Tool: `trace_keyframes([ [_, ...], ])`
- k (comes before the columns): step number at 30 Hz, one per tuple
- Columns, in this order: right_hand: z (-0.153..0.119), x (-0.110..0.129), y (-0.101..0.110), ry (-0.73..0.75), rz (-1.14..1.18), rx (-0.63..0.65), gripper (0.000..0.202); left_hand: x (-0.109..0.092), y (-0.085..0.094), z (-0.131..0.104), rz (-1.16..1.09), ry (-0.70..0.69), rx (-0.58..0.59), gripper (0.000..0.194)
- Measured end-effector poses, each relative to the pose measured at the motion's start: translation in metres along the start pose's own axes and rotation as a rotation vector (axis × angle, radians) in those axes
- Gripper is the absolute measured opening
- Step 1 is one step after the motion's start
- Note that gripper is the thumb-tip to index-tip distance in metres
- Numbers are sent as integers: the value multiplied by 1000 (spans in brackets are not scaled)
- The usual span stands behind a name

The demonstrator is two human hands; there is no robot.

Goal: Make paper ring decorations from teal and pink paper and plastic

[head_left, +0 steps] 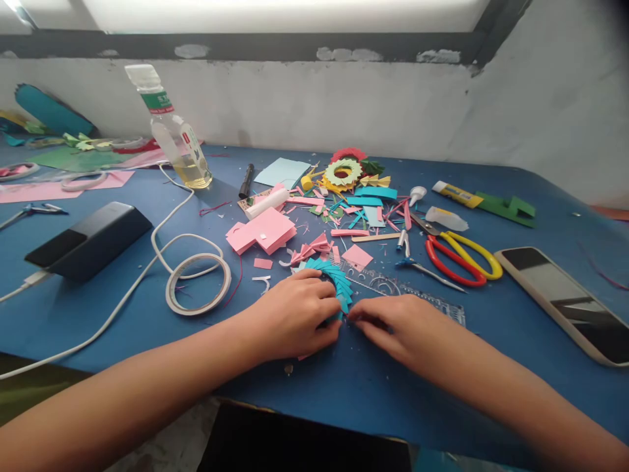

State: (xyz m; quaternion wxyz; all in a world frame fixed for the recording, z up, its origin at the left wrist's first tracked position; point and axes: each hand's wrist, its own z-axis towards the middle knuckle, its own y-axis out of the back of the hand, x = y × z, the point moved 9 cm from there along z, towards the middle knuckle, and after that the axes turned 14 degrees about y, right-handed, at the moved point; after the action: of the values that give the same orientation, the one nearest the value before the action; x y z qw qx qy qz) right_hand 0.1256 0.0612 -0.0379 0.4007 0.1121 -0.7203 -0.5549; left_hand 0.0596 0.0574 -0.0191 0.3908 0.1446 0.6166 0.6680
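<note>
We find the turquoise folded-paper band [339, 280] on the bench [354, 380], in front of us, between our two hands. Our left hand [302, 308] is the nearer: it lies over the band, and its grip is curled around the inner side, holding the pleats steady. Our right hand [393, 321] comes in from the right, its fingertips just beside the band's lower right edge; we cannot tell whether its grip pinches anything. The band has no straight long axis; its visible part arcs from above our left fingers down toward our right fingertips, so from the right grip it lies to the left and slightly away from us. Beyond the right hand lies a clear ruler [417, 293], slanting.
</note>
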Motion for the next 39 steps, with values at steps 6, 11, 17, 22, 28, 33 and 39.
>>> trace_keyframes([
  [6,-6,-2,2,-72,-30,-17,21,1,-1,0,47,30,-24,14],
  [11,-11,2,4,-59,-83,-72,19,5,1,-1,73,71,-11,14],
  [17,-10,7,0,-80,-24,-44,20,-1,2,-3,170,11,-2,11],
  [22,-6,12,-3,-57,49,-26,20,-7,-7,-5,179,-39,75,18],
  [28,-10,9,-5,-64,101,9,19,-7,-10,-6,163,-33,105,20],
  [33,-9,17,-4,37,139,1,19,-7,-11,-6,157,-53,99,18],
  [39,-9,7,-4,-31,120,10,19,-4,-12,-4,132,-44,58,20],
])
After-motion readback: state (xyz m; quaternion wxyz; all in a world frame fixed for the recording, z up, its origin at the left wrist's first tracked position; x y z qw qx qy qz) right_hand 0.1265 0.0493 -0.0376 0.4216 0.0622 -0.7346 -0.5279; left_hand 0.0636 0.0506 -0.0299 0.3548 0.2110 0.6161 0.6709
